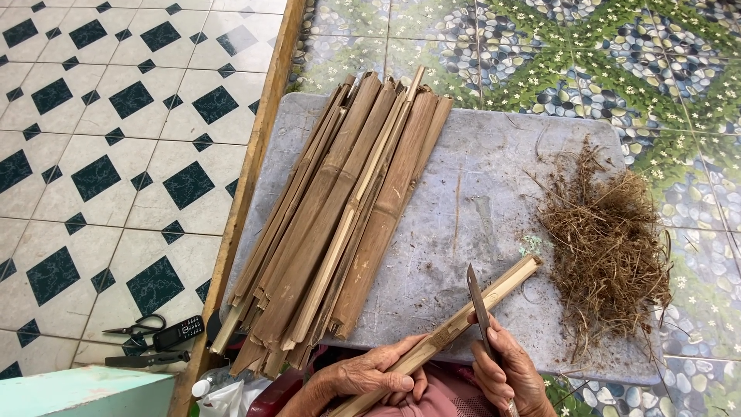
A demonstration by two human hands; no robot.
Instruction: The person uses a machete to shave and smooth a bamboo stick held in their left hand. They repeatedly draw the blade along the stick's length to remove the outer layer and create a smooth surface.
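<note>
My left hand [376, 372] grips the near end of a split bamboo strip [478, 301] that slants up to the right over a grey slab. My right hand [505, 374] holds a knife [478, 309], its blade pointing up and lying against the strip's right edge. Left of the hands, a pile of split bamboo slats [340, 216] lies across the slab.
The grey slab [471, 193] rests on pebble-patterned tiles. A heap of dry brown shavings [606, 247] lies on its right part. A wooden beam [247, 185] runs along its left side. Scissors [135, 328], a small phone [179, 333] and a dark tool [147, 359] lie on the white tiled floor.
</note>
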